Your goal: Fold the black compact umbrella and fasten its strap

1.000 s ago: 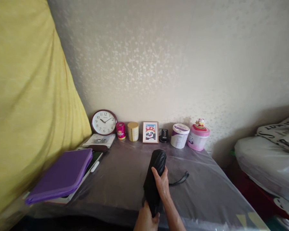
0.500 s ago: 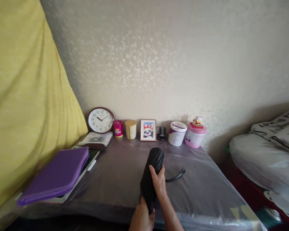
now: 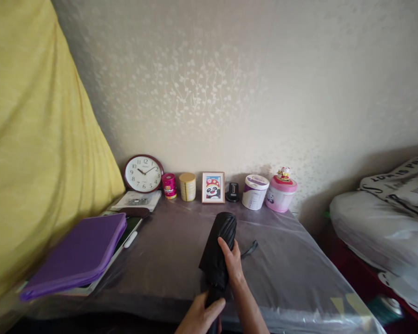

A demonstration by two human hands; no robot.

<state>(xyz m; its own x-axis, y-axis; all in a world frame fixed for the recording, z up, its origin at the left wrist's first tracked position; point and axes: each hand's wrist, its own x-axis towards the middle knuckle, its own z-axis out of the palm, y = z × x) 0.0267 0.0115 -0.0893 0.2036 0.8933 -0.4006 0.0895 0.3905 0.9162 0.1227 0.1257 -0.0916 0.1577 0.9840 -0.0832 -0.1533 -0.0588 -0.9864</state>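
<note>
A folded black umbrella (image 3: 214, 248) is held above the front middle of the table, its top pointing away from me. My left hand (image 3: 202, 311) is closed around the dark handle at the near end. Higher up, my right hand (image 3: 232, 260) grips the folded canopy from its right side, thumb lying across the fabric. A black wrist strap (image 3: 250, 249) sticks out to the right behind my right hand. The lower end of the handle is partly hidden by my left hand.
On the plastic-covered table (image 3: 282, 260), a purple folder (image 3: 76, 253) lies at left near a yellow curtain (image 3: 38, 139). Along the wall stand a clock (image 3: 144, 173), a pink tin (image 3: 169, 186), a yellow-lidded can (image 3: 187, 187), a panda picture frame (image 3: 213, 188) and two round tubs (image 3: 255, 192).
My left hand has shifted down and slightly left along the handle. The canopy's lower edge looks looser and flared out. The strap has swung inward, and the view has shifted a little.
</note>
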